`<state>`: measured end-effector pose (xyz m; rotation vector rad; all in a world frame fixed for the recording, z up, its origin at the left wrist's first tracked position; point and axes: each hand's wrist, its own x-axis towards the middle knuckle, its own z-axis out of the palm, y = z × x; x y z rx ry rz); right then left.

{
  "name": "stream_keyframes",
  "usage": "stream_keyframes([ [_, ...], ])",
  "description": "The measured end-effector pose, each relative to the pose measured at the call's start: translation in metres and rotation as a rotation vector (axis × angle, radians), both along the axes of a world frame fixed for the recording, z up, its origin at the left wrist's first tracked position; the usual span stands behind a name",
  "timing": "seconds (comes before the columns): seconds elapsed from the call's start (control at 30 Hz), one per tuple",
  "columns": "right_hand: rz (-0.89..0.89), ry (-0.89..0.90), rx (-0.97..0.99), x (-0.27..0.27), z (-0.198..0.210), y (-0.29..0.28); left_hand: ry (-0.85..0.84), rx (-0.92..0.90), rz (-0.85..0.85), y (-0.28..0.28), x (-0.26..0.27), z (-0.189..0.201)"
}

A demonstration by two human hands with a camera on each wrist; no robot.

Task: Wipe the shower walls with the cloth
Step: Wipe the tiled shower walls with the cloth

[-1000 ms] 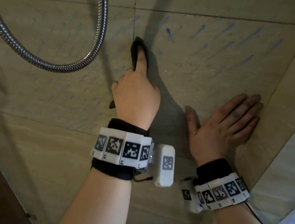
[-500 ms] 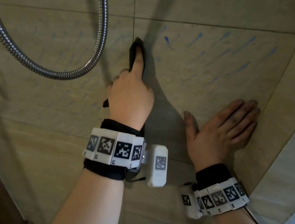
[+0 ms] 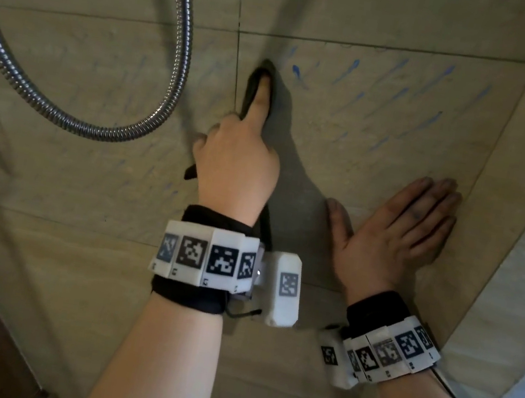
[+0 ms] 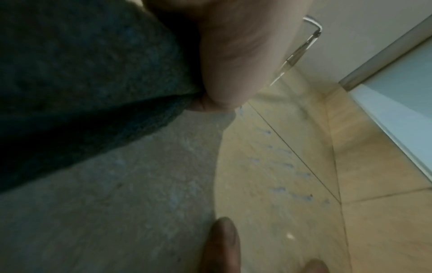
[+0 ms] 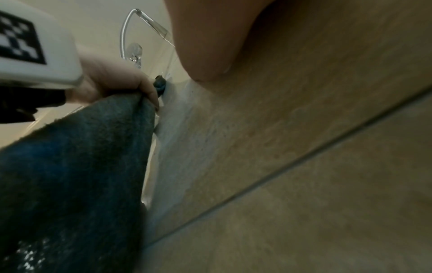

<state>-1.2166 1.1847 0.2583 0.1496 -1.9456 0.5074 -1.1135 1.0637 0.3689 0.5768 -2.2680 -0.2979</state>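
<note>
A person's left hand (image 3: pixel 235 173) grips a dark blue-grey cloth (image 3: pixel 255 86), the other fingers curled round its bunched middle while the outstretched index finger pins the cloth's top end against the beige tiled shower wall (image 3: pixel 405 125), just beside a vertical grout line. The cloth's lower end hangs loose below the wrist. The right hand (image 3: pixel 398 232) lies open, palm and straight fingers pressed flat on the same tile, well apart from the cloth. Faint blue streaks (image 3: pixel 296 70) mark the tile to the upper right of the cloth.

The cloth looks soft, light and limp, with a nubbly weave; it probably folds and slips under pressure, so bunching it in the palm, as here, seems the surest hold. A metal shower hose (image 3: pixel 175 45) loops to the left. No containers are in view.
</note>
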Motion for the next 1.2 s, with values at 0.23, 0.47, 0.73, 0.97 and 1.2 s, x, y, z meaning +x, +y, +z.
stream_keyframes([
  [0.23,-0.048,0.013,0.023,-0.003,0.0,0.0,-0.001,0.0,0.017,0.002,0.0,0.012],
  [0.47,0.013,-0.027,0.001,0.002,0.0,0.001,-0.007,-0.022,0.029,-0.005,0.006,0.003],
  [0.73,0.014,-0.018,-0.002,0.002,0.001,0.0,-0.001,0.068,0.034,0.009,0.005,-0.024],
  [0.97,-0.016,-0.004,0.003,0.003,0.002,0.001,-0.011,0.139,0.041,0.022,0.001,-0.049],
  [1.2,-0.087,0.002,0.034,0.001,0.003,0.0,0.043,0.084,0.024,0.037,-0.021,-0.018],
])
